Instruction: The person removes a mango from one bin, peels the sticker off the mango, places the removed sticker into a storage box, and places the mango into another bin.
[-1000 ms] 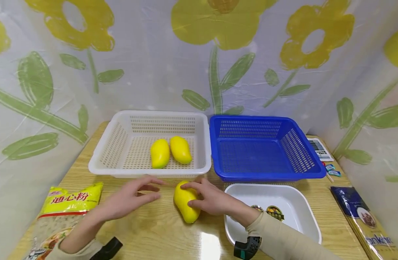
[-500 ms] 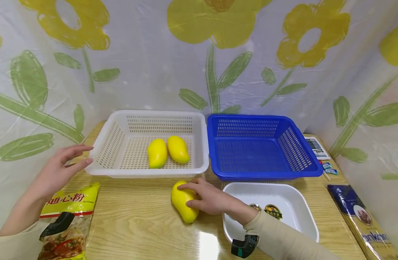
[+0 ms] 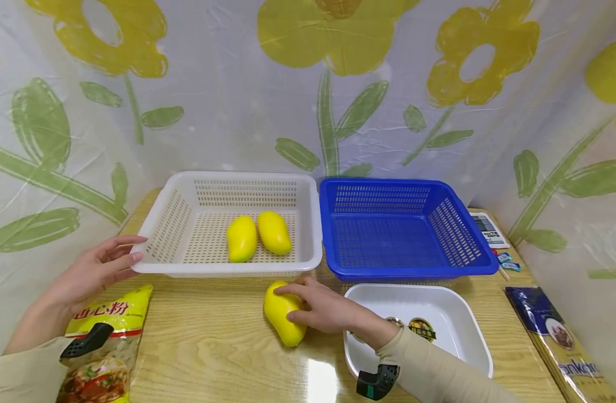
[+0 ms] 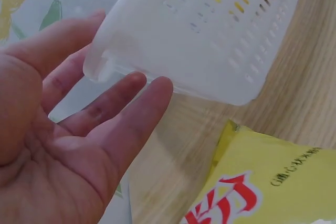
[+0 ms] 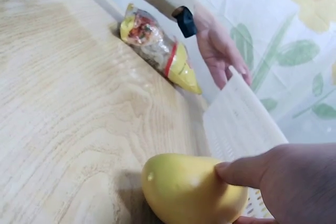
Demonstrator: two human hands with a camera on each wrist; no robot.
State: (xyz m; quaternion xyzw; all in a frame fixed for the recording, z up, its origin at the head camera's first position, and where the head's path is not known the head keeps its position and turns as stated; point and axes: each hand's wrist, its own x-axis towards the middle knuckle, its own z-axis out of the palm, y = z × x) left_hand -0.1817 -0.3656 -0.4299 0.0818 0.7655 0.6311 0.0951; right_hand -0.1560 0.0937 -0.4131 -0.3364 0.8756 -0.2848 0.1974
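On the wooden table a yellow mango (image 3: 282, 316) lies in front of the white basket (image 3: 227, 267). My right hand (image 3: 323, 305) grips this mango from its right side, thumb and fingers against the skin, as the right wrist view also shows. Two more mangoes (image 3: 242, 239) lie side by side inside the white basket. At that basket's front left corner is my left hand (image 3: 98, 268), its fingertips right at the rim. In the left wrist view the fingers (image 4: 134, 124) are fairly straight, some below the rim and some beyond it.
A blue basket (image 3: 413, 273) stands right of the white one. Before it is a white tray (image 3: 469, 313) with round stickers, under my right forearm. A yellow pasta bag (image 3: 106, 330) lies at left, a blue-and-gold packet (image 3: 554, 336) at right, small candies (image 3: 511, 266) behind it.
My left hand has moved left from beside the mango to the white basket's left corner, lowering slightly at the end. My right hand has stayed on the mango.
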